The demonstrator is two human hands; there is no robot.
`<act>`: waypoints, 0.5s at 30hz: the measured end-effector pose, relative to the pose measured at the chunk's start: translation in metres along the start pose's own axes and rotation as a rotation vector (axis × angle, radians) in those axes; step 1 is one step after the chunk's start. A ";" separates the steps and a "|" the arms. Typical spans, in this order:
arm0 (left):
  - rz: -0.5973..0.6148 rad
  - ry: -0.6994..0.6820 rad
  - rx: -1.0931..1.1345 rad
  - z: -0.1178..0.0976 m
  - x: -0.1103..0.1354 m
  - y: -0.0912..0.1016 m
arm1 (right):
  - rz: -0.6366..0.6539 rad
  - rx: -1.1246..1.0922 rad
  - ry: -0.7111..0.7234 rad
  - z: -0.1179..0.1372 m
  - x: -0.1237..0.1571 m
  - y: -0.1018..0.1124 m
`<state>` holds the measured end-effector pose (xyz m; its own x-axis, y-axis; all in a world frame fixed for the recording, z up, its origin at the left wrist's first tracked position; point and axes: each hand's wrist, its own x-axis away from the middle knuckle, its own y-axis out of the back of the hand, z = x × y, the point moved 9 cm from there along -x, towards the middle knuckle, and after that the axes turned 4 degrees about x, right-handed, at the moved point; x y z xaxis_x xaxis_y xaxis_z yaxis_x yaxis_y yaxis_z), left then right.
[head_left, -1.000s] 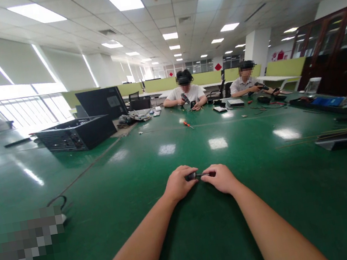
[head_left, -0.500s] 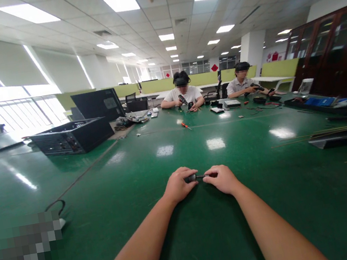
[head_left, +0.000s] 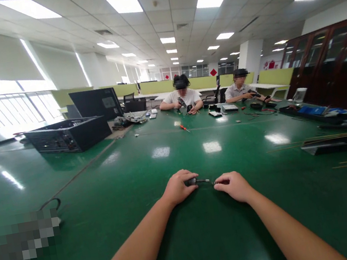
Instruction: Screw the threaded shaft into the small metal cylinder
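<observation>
My left hand (head_left: 180,187) is closed around a dark, cylindrical tool with a thin metal shaft (head_left: 203,180) that points right; its exact kind is not clear. The shaft ends in a bright tip, a short way from my right hand (head_left: 234,185). Thumb and fingers of that hand pinch a small dark piece (head_left: 214,182), too small to name and mostly covered. A narrow gap separates the tip from this piece. Both hands are low over the green tabletop (head_left: 199,241).
An open black computer case (head_left: 68,136) stands at the far left. Farther off lies an orange screwdriver (head_left: 184,128). Dark metal channels (head_left: 338,143) with thin rods are on the right. Two people (head_left: 182,97) sit across the table with tools. A blurred area covers the lower left.
My right hand has moved right, away from my left, with the small dark piece. More of the shaft and its tip now show. The view has shifted slightly.
</observation>
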<state>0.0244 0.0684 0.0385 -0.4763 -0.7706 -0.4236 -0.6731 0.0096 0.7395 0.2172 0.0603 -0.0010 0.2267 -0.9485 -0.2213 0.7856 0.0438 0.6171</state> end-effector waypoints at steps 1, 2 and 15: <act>-0.004 0.008 0.001 0.000 0.000 0.001 | 0.000 -0.014 -0.012 -0.001 0.003 0.001; -0.011 0.021 0.000 0.001 0.000 0.001 | -0.003 -0.034 -0.024 -0.002 0.006 0.002; -0.109 0.384 0.036 0.021 0.103 0.099 | 0.180 -0.251 -0.095 -0.002 0.036 0.009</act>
<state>-0.1032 0.0028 0.0572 -0.1592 -0.9504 -0.2671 -0.7307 -0.0685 0.6792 0.2337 0.0272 -0.0051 0.3293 -0.9431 -0.0465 0.8581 0.2783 0.4314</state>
